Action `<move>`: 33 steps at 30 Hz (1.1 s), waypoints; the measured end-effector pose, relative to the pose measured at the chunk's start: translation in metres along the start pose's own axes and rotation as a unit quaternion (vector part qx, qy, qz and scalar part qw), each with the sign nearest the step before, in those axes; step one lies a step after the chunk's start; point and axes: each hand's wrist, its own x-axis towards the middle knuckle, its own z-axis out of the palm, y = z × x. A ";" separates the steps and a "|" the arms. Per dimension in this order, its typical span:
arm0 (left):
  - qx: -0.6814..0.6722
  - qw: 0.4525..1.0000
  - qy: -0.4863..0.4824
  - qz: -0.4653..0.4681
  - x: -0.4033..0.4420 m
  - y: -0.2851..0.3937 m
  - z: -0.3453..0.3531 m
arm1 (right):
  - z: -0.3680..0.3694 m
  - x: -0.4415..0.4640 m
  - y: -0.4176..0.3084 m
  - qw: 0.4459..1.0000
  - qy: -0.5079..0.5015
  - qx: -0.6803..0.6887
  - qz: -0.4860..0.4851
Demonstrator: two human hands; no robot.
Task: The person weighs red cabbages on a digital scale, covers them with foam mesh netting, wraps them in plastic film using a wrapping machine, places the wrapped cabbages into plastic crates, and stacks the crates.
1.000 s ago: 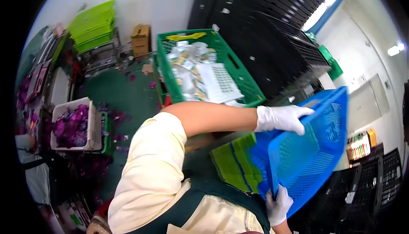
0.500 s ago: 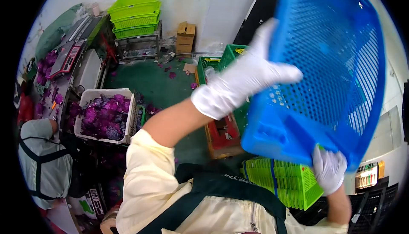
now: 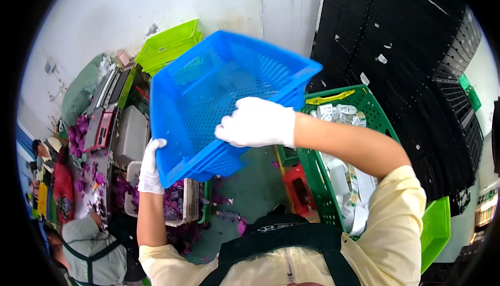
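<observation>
Now, leftmost, a person (image 3: 99, 257) in grey sits low and left of the left fingers, and the white basket (image 3: 191, 202) of purple leaves, plainly seen half a second ago, is partly covered from below the left fingers rightward. The gloved left hand (image 3: 151, 166) clasps the left corner of the blue crate (image 3: 224, 88), thumb over the rim, other fingers hidden. The crate has swung from the right side to between and beyond both hands, its inside facing up. The gloved right hand (image 3: 258, 123) lies over its near rim, fingers curled inward; whether they pinch the rim, I cannot tell. Right of those fingers, the dark green crate (image 3: 322, 192) of white packets, mostly hidden before, comes into view.
</observation>
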 end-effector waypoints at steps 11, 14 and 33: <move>0.158 0.986 0.046 -0.006 0.200 -0.034 -0.062 | 0.182 -0.038 0.051 0.951 -0.126 0.182 0.217; 0.168 0.984 0.047 -0.024 0.277 -0.074 -0.060 | 0.222 -0.059 0.082 0.931 -0.193 0.149 0.272; 0.235 0.953 -0.042 -0.188 0.525 -0.483 0.081 | 0.299 -0.194 0.206 0.733 -0.341 0.143 0.571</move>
